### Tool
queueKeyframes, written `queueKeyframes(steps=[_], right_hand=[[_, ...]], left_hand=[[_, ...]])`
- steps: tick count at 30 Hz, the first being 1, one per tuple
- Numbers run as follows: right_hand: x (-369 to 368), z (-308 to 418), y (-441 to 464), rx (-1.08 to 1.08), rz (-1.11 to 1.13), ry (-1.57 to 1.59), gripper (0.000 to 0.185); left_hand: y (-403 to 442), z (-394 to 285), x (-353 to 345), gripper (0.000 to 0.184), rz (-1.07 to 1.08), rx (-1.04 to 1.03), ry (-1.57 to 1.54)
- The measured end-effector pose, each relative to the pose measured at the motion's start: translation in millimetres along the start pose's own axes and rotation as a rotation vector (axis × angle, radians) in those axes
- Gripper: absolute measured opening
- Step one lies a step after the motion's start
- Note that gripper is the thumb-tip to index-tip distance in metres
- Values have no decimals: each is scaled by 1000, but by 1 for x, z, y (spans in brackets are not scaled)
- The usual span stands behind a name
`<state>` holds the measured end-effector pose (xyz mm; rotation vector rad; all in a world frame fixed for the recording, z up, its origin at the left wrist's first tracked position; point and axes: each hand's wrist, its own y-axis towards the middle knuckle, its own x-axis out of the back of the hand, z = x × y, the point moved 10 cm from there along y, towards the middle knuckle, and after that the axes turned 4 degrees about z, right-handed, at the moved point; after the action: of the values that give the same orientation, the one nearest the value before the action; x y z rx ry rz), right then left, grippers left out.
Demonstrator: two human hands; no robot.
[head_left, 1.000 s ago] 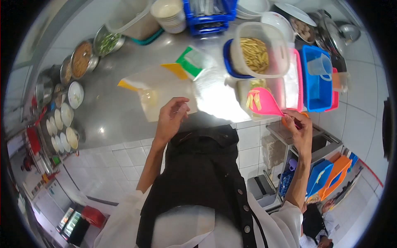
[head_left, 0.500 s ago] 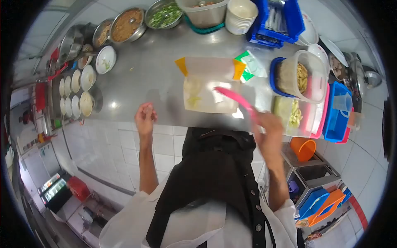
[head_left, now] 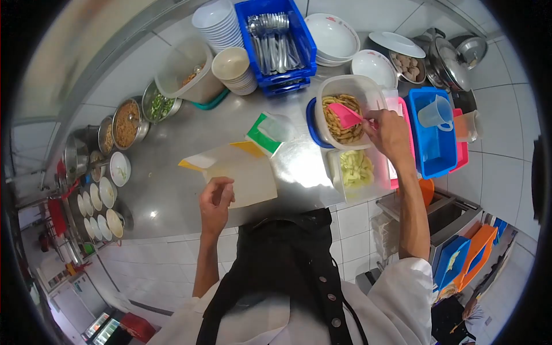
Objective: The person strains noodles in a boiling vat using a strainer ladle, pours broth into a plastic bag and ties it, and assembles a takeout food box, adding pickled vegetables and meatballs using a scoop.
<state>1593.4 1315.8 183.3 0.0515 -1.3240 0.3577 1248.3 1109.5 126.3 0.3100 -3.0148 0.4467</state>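
My right hand (head_left: 389, 133) grips the handle of a pink scoop (head_left: 345, 117), whose bowl is inside a clear tub over brownish-yellow pickled strips (head_left: 343, 131). Just below that tub, a second clear container holds pale green slices (head_left: 356, 168). My left hand (head_left: 217, 197) hovers at the lower left of an opened paper wrapper (head_left: 244, 176) with yellow corners; its fingers are loosely curled and apart, with nothing in them. A green and white packet (head_left: 268, 133) lies above the wrapper.
Blue cutlery bins (head_left: 277, 49), stacked bowls (head_left: 233, 66) and white plates (head_left: 332, 37) line the back. Steel bowls of food (head_left: 127, 123) and small bowls (head_left: 107, 192) stand left. A blue basket (head_left: 431, 149) with a jug is right. Part of another person (head_left: 452, 321) shows lower right.
The pink scoop has moved from over the wrapper to the tub of brownish-yellow strips, in my right hand. My left hand is now closer to the wrapper. The camera view has shifted.
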Motion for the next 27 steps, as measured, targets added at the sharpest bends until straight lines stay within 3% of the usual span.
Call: queueKeyframes(steps=[5,8,10,27], right_hand=[[9,-17,-10,-40,43,174,22],[16,-19,-12,-9,-55,216,19],[8,-25,-13,-81,73,300,20],[1,-15,-14,34,52,338,18]], left_hand=[[-10,31,-1,10,-38,105,46],[-15,36,5,10,-88,128,76],[-18,42,13,10,-125,145,57],[-24,55,21,11,-166,178,37]])
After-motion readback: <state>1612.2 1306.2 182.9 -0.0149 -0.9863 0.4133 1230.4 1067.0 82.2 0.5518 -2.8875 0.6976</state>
